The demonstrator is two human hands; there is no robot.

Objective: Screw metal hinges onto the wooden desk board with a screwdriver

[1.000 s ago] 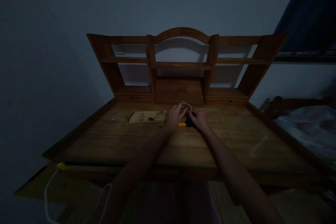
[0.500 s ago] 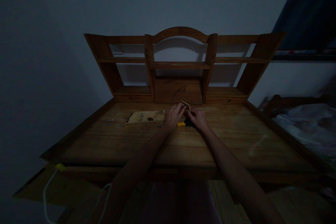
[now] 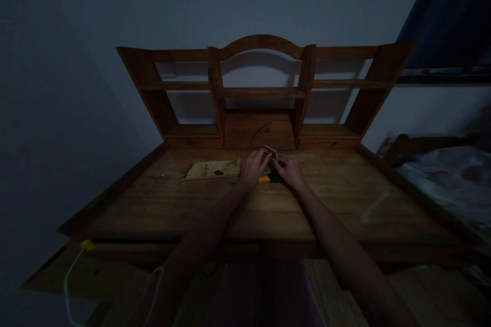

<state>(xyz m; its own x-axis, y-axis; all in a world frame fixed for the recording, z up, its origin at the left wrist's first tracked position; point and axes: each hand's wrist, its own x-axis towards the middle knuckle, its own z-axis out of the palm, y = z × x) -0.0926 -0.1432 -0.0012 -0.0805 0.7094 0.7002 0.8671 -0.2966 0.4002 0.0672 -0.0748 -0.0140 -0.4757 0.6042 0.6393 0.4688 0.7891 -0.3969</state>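
The room is very dark. My left hand [image 3: 251, 168] and my right hand [image 3: 288, 170] meet at the back middle of a wooden desk [image 3: 268, 209]. Both have their fingers curled and pinched on a small pale wooden piece [image 3: 270, 151] held between them. Under the hands lies a yellow and black object [image 3: 265, 179]; I cannot make out what it is. A flat pale board [image 3: 213, 169] lies on the desk just left of my left hand.
A wooden hutch with shelves [image 3: 261, 93] stands along the desk's back edge. Small metal bits [image 3: 158, 177] lie left of the board. A white cable [image 3: 71, 276] with a yellow end hangs at the lower left. A bed [image 3: 448, 184] is at the right.
The view has shifted a little down and left. My hands stay together on the small piece with barely any movement.
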